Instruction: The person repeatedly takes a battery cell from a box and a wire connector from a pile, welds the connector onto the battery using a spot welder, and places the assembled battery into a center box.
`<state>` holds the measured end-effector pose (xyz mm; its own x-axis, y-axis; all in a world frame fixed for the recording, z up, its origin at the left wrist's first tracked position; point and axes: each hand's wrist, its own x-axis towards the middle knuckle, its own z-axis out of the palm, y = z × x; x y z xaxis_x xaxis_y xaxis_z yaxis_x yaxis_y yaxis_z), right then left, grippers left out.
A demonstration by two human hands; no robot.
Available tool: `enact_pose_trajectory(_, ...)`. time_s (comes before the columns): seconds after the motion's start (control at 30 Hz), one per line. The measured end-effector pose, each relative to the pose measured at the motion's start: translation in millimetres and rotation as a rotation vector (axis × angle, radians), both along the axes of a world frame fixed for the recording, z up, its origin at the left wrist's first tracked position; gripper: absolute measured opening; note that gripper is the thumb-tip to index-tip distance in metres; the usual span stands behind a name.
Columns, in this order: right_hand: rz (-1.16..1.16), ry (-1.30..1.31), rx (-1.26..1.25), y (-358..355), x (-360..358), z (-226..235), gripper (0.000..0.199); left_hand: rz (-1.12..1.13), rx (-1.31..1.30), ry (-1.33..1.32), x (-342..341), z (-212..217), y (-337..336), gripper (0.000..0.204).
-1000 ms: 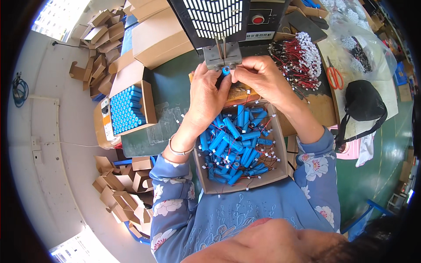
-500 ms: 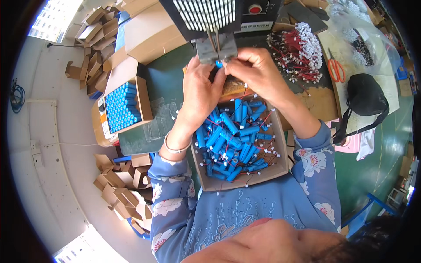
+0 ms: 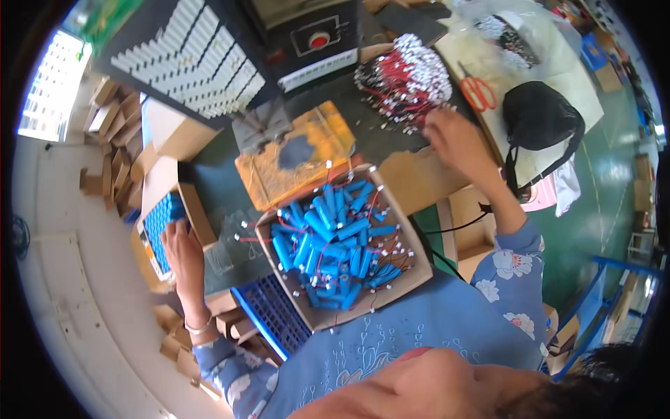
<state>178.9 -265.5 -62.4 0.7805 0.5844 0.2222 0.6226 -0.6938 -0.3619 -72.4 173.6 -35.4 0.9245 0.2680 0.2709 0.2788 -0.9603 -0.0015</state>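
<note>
though blurred, left hand [image 3: 184, 257] at batteries [image 3: 158, 223]

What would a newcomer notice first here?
Probably the cardboard box of jumbled blue cylinders, directly before the person. Next, the heap of white connectors with red wires, beyond it to the right, the right hand at its near edge. Far left, the left hand is at a carton of packed blue cylinders.

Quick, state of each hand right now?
Left hand: at the boxed blue cells; grip can't be told.
Right hand: at the wire pile; grip can't be told.
</note>
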Motion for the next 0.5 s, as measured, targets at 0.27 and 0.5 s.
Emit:
enact_pose_trajectory(0.27, 0.001, -0.318, -0.354, 17, -10, -19, 0.019, -0.063, 0.102, 0.222, 4, -17, 35, 0.007)
enact_pose_trajectory(0.5, 0.132, -0.259, -0.429, 10, -10, -9, 0.021, -0.086, 0.081, 0.411, -1, -10, 39, 0.005)
